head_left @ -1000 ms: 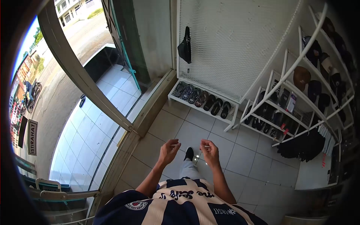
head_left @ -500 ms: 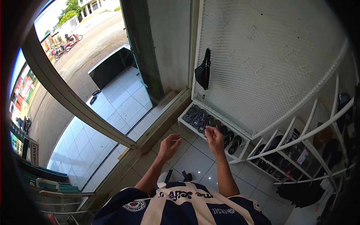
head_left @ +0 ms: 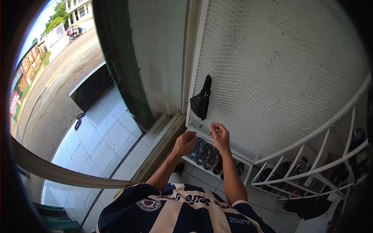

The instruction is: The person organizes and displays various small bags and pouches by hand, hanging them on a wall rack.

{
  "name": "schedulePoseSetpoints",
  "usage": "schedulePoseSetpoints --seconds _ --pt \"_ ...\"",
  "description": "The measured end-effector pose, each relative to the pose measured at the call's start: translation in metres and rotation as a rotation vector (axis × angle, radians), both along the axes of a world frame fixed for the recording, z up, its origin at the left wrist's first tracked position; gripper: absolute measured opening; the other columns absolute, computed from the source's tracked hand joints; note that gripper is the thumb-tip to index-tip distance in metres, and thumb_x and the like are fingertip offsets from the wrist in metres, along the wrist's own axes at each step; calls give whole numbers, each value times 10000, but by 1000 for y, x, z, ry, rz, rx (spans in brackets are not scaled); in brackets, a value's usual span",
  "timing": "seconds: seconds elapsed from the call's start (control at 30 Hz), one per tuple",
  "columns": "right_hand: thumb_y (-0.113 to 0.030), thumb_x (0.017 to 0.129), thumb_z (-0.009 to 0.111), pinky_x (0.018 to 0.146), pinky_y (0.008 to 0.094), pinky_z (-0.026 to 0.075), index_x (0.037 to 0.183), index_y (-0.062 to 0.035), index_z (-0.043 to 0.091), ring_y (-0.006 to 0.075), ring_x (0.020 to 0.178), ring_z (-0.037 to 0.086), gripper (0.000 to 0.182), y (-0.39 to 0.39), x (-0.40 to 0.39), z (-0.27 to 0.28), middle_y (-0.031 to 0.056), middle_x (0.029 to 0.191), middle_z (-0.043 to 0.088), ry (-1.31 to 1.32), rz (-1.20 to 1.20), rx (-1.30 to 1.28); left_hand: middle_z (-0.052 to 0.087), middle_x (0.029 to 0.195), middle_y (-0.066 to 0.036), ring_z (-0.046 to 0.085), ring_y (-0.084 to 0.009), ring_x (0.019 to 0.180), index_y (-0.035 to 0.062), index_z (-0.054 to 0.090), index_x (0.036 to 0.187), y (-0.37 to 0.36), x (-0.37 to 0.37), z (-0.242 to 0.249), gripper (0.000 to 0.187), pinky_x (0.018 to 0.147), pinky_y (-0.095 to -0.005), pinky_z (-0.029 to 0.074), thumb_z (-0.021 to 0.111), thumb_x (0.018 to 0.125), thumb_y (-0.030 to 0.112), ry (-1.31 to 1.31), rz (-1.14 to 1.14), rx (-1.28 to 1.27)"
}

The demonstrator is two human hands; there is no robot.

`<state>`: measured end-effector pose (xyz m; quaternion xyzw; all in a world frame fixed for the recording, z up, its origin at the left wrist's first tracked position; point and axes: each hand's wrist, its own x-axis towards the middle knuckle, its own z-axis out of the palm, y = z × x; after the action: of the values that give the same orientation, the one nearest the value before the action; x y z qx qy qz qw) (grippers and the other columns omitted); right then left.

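Note:
My left hand (head_left: 185, 143) is raised in front of my chest, its fingers loosely bent towards the right and nothing visible in them. Level with it, my right hand (head_left: 220, 137) is held up with its fingers half curled and slightly apart; no object shows in it. The two hands do not touch. Beyond them a black waist bag (head_left: 201, 101) hangs from a hook on the white wire mesh panel (head_left: 241, 112). Below the hands, a low white rack (head_left: 244, 174) holds several pairs of sandals (head_left: 206, 155), partly hidden by my forearms.
Several metal S-hooks (head_left: 272, 104) hang on the mesh. At right stands a white shelf rack (head_left: 301, 179) with footwear and other goods. On the left, a door frame (head_left: 77, 176) opens onto a tiled porch (head_left: 103, 126) with slippers (head_left: 79, 121), beside a road with a motorcycle (head_left: 77, 34).
My view has shifted closer to the mesh panel and the waist bag. Both hands have risen in the view, and the left has come nearer the right. Neither has visibly picked anything up.

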<state>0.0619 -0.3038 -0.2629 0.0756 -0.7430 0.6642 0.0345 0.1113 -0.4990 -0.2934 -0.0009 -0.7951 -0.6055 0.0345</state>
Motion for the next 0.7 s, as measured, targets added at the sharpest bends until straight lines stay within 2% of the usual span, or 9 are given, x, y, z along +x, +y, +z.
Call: schedulePoseSetpoints --seconds 0.17,0.27,0.33,0.37,0.4,0.47,0.5,0.6,0.7 --pt "-237 968 673 702 286 544 1206 -15 652 146 821 674 326 -37 -105 7 99 1003 681 5 -79 49 725 1072 -176 726 -254 966 -25 646 1206 -19 -102 43 402 839 -360 555 695 925 258 27 -99 28" --pt "-255 946 696 691 296 545 1272 -27 606 171 785 674 407 -55 -161 7 116 1065 664 78 -178 231 725 1072 -179 726 -258 969 -24 648 1199 -30 -151 29 382 842 -364 556 695 926 239 79 -114 2" --pt "-282 909 737 641 292 529 1335 -49 547 151 735 658 521 -66 -197 -5 99 1082 626 238 -341 324 724 1071 -186 727 -260 964 -30 648 1193 -35 -165 38 370 841 -362 558 701 923 218 67 -116 16" --pt "-316 889 755 653 327 530 1345 -72 531 171 715 658 564 -68 -220 -21 100 1114 609 380 -412 426 724 1070 -189 727 -267 967 -31 649 1193 -38 -170 37 370 845 -363 558 703 920 213 73 -121 33" --pt "-316 889 755 653 327 530 1345 -72 531 171 715 658 564 -74 -228 -13 100 1114 609 387 -415 418 724 1069 -191 726 -273 970 -31 649 1193 -41 -174 35 369 848 -364 558 706 917 207 75 -122 53" --pt "-357 869 766 674 358 529 1274 -77 555 199 735 664 536 -86 -228 5 98 1089 611 166 -519 530 724 1067 -190 726 -273 973 -28 651 1192 -48 -178 35 365 850 -363 558 704 918 207 65 -124 43" --pt "-357 869 766 674 358 529 1274 -77 555 199 735 664 536 -88 -227 3 98 1089 611 159 -511 532 725 1065 -190 726 -274 976 -25 652 1191 -50 -175 35 361 852 -362 558 703 919 207 48 -128 40" --pt "-405 838 783 701 396 526 1127 -104 573 222 769 666 468 -97 -241 2 71 1032 605 152 -684 560 726 1064 -189 725 -273 985 -24 654 1188 -58 -189 34 357 855 -361 557 702 921 208 51 -133 46" --pt "-366 874 750 700 409 520 1076 -90 589 255 789 661 377 -97 -253 -15 84 984 614 277 -754 656 728 1058 -188 723 -266 995 -26 654 1186 -59 -203 37 355 860 -361 556 701 923 209 44 -159 42"
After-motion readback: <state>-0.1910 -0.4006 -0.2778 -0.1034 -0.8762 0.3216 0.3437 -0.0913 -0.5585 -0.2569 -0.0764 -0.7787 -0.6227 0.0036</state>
